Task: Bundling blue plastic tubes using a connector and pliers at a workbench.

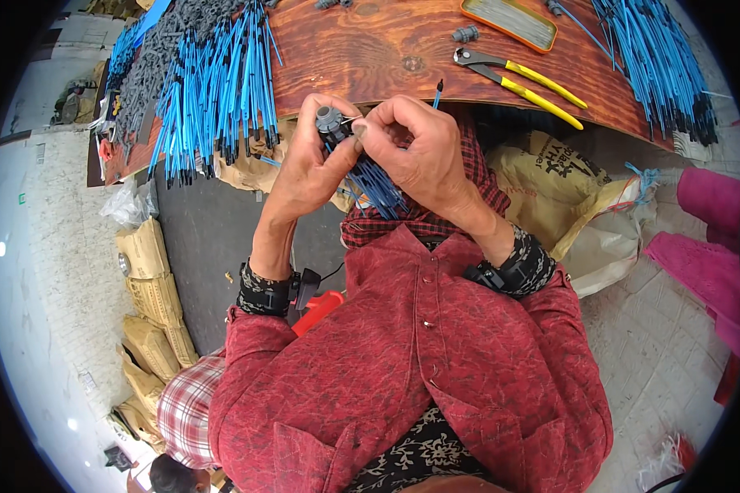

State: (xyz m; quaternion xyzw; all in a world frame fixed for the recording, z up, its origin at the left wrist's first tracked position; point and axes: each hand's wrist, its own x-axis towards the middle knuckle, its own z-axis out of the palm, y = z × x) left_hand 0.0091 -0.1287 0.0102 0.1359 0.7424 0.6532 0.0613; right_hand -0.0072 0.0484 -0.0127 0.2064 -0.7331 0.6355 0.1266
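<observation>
In front of my chest, my left hand (pixel 306 171) is closed around a dark grey ribbed plastic fitting (pixel 330 120), its round end up. My right hand (pixel 419 152) pinches a thin metal pin (pixel 350 120) between thumb and fingertips, close against the side of the fitting. Below my hands, a bundle of thin blue rods (pixel 378 189) with dark ends lies over a checked cloth on my lap. Whether these rods join the fitting is hidden by my fingers.
On the wooden table (pixel 362 49) lie yellow-handled pincers (pixel 543 86), a shallow tray (pixel 511 20) of thin pins, a loose grey fitting (pixel 465 34) and heaps of blue rods (pixel 218 90). Sacks (pixel 580 193) stand at right, paper bags (pixel 150 287) at left. Another person (pixel 191 411) sits at lower left.
</observation>
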